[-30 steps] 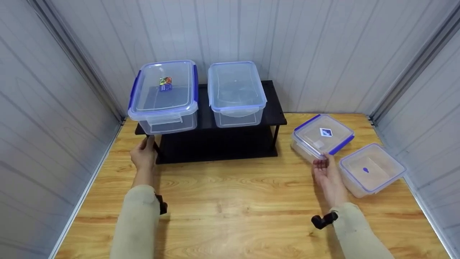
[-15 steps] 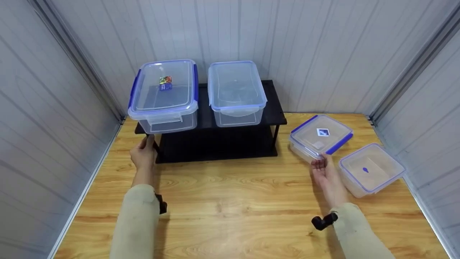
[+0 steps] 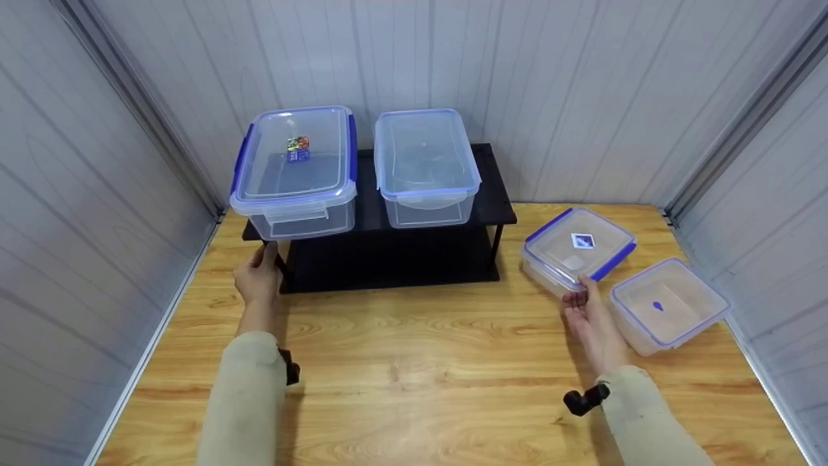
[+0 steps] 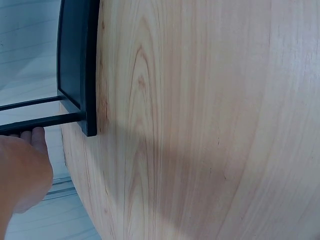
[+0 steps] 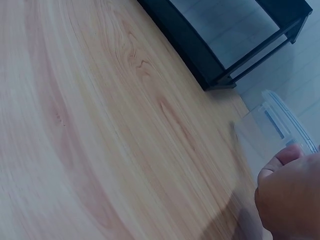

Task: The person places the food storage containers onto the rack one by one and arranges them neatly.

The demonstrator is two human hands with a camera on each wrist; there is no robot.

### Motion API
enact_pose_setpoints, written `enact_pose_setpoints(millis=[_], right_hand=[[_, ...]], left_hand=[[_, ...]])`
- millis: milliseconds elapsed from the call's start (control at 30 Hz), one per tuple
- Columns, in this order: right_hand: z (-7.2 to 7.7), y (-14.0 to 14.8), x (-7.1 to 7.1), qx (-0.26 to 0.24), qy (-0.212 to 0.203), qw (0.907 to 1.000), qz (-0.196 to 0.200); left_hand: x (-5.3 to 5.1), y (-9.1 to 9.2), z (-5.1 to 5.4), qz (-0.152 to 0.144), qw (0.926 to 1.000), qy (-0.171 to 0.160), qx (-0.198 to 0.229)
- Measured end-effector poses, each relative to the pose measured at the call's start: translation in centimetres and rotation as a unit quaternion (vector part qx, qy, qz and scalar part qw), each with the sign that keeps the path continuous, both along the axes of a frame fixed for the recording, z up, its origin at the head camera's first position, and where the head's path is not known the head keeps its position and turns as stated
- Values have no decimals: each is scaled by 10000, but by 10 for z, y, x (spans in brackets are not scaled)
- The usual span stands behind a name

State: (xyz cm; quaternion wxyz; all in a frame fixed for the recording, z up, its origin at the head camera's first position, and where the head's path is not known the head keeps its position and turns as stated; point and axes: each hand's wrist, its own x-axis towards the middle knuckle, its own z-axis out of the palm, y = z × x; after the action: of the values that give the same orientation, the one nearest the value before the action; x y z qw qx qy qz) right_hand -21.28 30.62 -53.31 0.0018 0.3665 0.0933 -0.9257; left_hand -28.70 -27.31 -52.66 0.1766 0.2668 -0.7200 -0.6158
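Note:
In the head view, my left hand (image 3: 257,279) holds the front left corner of a black two-tier shelf (image 3: 401,259), beneath its upper board. The left wrist view has the fingers (image 4: 38,137) against the shelf's thin post (image 4: 45,121); their tips are partly hidden. My right hand (image 3: 590,317) pinches the near corner of a clear lidded food container (image 3: 550,255) with blue clips and a small sticker, thumb on the lid, other fingers curled below the rim. That container's side (image 5: 262,132) also shows beyond the hand in the right wrist view.
On the shelf's upper board stand a large clear container (image 3: 304,188) with blue clips, at left, and another clear container (image 3: 427,165) beside it. A square clear container (image 3: 673,301) lies right of my right hand on the wooden table (image 3: 414,388). Corrugated walls (image 3: 427,58) enclose the table.
The container at my right hand has shifted slightly left and turned a little, its near corner dipping last. My left hand and the shelf stay put.

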Motion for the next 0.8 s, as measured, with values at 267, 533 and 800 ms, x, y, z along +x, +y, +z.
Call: enact_pose_setpoints(millis=[267, 533, 800], right_hand=[[3, 4, 10, 172, -126, 9995, 237], [4, 3, 18, 513, 40, 9979, 400], [10, -4, 27, 602, 416, 9963, 448]], left_hand=[[0, -1, -2, 96, 9993, 222, -272], [-1, 0, -2, 162, 9993, 339, -5], [-1, 0, -1, 83, 9995, 240, 183]])
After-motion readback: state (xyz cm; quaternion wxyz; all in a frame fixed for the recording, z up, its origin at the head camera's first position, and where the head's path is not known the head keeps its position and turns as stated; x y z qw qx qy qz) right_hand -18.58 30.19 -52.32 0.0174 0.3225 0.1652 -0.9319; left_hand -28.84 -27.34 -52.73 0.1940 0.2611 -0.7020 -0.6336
